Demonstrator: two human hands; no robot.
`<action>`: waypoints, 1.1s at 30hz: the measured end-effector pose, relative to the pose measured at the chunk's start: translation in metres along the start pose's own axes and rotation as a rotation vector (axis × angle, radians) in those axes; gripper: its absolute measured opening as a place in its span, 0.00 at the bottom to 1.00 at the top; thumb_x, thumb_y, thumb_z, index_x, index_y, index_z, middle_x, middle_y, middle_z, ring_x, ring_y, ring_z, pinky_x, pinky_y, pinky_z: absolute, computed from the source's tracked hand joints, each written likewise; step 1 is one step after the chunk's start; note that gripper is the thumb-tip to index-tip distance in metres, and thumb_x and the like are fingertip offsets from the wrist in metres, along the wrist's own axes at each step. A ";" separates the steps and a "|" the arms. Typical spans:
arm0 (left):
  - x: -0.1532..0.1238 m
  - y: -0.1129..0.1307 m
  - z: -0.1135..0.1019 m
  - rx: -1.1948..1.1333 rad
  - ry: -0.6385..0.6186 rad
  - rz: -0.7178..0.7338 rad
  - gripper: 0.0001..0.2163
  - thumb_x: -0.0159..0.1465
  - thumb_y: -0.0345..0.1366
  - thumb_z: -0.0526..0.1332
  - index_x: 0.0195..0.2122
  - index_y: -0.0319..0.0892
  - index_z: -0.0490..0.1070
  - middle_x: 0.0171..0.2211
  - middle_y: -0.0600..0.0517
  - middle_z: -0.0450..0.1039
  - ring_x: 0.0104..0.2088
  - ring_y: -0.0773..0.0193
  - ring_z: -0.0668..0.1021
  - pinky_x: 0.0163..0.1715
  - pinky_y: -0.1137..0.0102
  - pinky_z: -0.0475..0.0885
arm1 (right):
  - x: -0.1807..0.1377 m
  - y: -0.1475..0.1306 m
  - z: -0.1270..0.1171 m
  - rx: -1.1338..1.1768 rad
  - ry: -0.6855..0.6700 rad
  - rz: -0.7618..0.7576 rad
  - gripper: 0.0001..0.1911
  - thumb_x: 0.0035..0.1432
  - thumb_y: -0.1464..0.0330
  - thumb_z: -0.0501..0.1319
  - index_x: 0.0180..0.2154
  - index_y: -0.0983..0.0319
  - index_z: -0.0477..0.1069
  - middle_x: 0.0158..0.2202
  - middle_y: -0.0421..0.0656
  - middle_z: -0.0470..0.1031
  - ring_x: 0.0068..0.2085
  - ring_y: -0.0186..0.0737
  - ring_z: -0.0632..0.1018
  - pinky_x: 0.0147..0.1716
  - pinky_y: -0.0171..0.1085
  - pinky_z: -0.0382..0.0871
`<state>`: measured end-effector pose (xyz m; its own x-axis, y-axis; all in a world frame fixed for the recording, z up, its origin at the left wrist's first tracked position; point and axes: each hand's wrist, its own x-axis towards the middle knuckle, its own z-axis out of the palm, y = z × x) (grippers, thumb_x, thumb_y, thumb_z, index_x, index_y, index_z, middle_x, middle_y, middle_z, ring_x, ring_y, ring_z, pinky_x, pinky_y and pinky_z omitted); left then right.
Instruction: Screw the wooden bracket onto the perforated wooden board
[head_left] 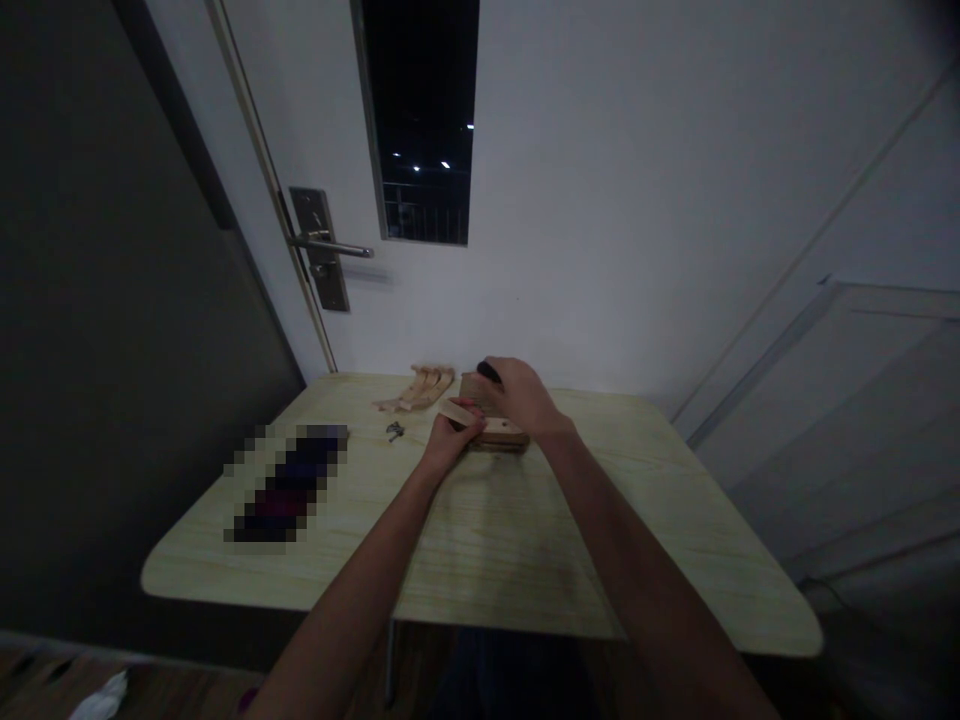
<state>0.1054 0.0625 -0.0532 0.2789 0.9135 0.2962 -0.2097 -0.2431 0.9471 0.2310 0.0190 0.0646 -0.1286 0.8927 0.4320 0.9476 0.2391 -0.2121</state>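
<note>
Both my arms reach out over a pale wooden table (pixel 487 540). My left hand (pixel 448 438) is closed around a light wooden piece (pixel 459 413) at the far middle of the table. My right hand (pixel 521 397) is closed on a tool with a black handle (pixel 488 372), held upright over a wooden assembly (pixel 501 434) lying flat on the table. The tool's tip is hidden behind my fingers.
Several curved wooden slats (pixel 420 388) lie at the far edge. A few small dark screws (pixel 394 431) sit left of my hands. A blurred dark object (pixel 289 487) lies on the left. A white door with a metal handle (pixel 330 246) stands behind the table.
</note>
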 end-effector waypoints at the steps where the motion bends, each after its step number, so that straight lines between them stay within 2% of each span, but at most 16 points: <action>1: 0.000 0.001 0.001 -0.003 0.006 -0.003 0.22 0.45 0.39 0.71 0.39 0.41 0.64 0.31 0.53 0.74 0.33 0.61 0.76 0.39 0.65 0.69 | 0.001 0.000 0.001 0.005 0.079 0.019 0.18 0.64 0.60 0.50 0.42 0.66 0.70 0.40 0.50 0.75 0.42 0.40 0.73 0.41 0.34 0.62; 4: 0.000 0.003 0.002 -0.015 0.014 -0.005 0.22 0.45 0.39 0.71 0.38 0.41 0.65 0.30 0.53 0.73 0.32 0.62 0.76 0.39 0.65 0.69 | 0.002 0.000 0.004 0.047 0.172 0.065 0.20 0.64 0.58 0.48 0.39 0.66 0.70 0.37 0.49 0.75 0.38 0.38 0.73 0.38 0.33 0.62; 7: 0.000 0.005 0.002 -0.029 0.002 -0.014 0.22 0.45 0.39 0.71 0.38 0.41 0.65 0.30 0.54 0.72 0.32 0.63 0.75 0.38 0.66 0.69 | 0.001 0.001 0.010 0.113 0.124 0.090 0.19 0.64 0.58 0.49 0.35 0.65 0.69 0.33 0.47 0.75 0.33 0.36 0.73 0.34 0.32 0.61; 11: 0.001 0.004 0.001 -0.043 -0.031 -0.020 0.24 0.45 0.40 0.71 0.40 0.41 0.64 0.30 0.54 0.72 0.30 0.64 0.75 0.35 0.68 0.69 | -0.003 0.003 0.014 0.225 0.073 0.123 0.16 0.63 0.58 0.50 0.36 0.64 0.67 0.31 0.45 0.74 0.32 0.35 0.74 0.31 0.31 0.62; 19: 0.002 0.005 0.001 0.001 -0.051 -0.001 0.25 0.47 0.39 0.70 0.42 0.41 0.61 0.30 0.55 0.72 0.31 0.64 0.75 0.37 0.68 0.68 | -0.004 0.003 0.012 0.408 0.118 0.151 0.11 0.63 0.60 0.51 0.38 0.61 0.60 0.28 0.40 0.71 0.27 0.34 0.74 0.27 0.31 0.63; 27: 0.003 0.002 0.000 0.005 -0.054 0.010 0.24 0.48 0.38 0.70 0.42 0.40 0.62 0.29 0.55 0.72 0.30 0.65 0.74 0.35 0.69 0.68 | -0.004 0.005 0.016 0.461 0.114 0.097 0.09 0.61 0.60 0.53 0.35 0.59 0.59 0.21 0.36 0.65 0.23 0.34 0.70 0.24 0.31 0.60; 33: 0.002 0.002 0.000 0.008 -0.037 0.005 0.23 0.48 0.38 0.69 0.42 0.40 0.62 0.30 0.55 0.72 0.30 0.66 0.74 0.34 0.70 0.68 | -0.004 0.009 0.015 0.466 0.085 0.030 0.11 0.60 0.62 0.54 0.43 0.60 0.59 0.24 0.37 0.68 0.25 0.35 0.71 0.26 0.32 0.62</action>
<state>0.1056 0.0632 -0.0506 0.3126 0.8996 0.3049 -0.2032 -0.2502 0.9466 0.2356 0.0230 0.0477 -0.0602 0.8718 0.4862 0.7156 0.3773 -0.5878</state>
